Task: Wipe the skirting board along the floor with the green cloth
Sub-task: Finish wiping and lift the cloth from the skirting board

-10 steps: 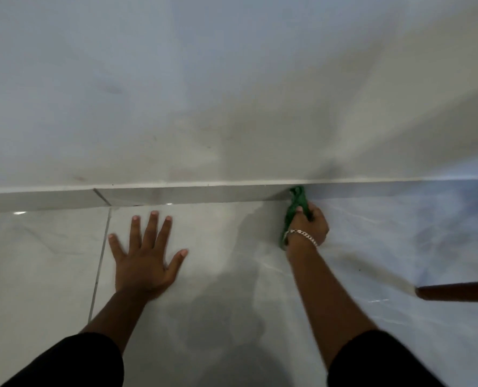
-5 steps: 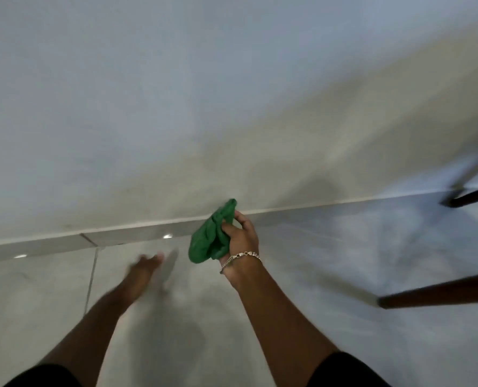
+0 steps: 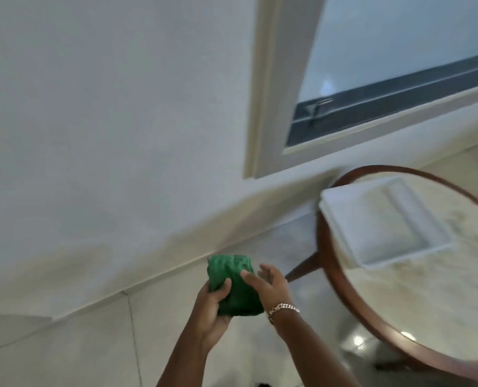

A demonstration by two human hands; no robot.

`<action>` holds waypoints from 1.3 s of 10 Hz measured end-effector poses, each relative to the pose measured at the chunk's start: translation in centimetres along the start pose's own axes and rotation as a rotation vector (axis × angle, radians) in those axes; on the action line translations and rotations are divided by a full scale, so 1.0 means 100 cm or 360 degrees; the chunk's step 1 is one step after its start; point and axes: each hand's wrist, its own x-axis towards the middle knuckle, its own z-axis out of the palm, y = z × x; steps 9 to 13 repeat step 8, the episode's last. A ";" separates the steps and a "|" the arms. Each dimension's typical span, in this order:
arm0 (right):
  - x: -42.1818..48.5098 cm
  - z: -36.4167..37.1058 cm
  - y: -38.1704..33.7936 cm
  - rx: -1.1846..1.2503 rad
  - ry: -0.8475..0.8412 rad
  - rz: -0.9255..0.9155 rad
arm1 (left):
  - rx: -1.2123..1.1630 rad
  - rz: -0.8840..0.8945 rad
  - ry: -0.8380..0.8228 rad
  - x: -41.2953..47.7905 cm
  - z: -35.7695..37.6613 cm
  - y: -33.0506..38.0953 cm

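Observation:
The green cloth [image 3: 236, 286] is bunched up in the air between both my hands, well above the floor. My left hand [image 3: 212, 305] grips its lower left part with the thumb over the front. My right hand [image 3: 265, 283], with a chain bracelet on the wrist, lies against the cloth's right side with its fingers spread. The skirting board [image 3: 159, 275] runs slanting along the foot of the white wall, behind the cloth and apart from it.
A round table [image 3: 341, 277] with a brown wooden rim and a glass top stands at the right, a folded white towel [image 3: 377, 222] on it. A window [image 3: 386, 65] sits in the wall above. Pale floor tiles [image 3: 78, 347] lie below.
My view has tilted up and to the right. My right hand lifted the cloth off the skirting board, and my left hand came up from the floor and took hold of it.

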 end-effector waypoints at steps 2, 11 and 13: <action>-0.018 -0.166 -0.070 -0.0029 0.0292 -0.0032 | 0.0417 -0.0054 -0.0135 -0.015 0.176 -0.003; 0.218 -0.368 -0.038 -0.0532 0.0327 0.0118 | 0.1241 -0.0330 0.0203 0.177 0.382 -0.080; 0.218 -0.368 -0.038 -0.0532 0.0327 0.0118 | 0.1241 -0.0330 0.0203 0.177 0.382 -0.080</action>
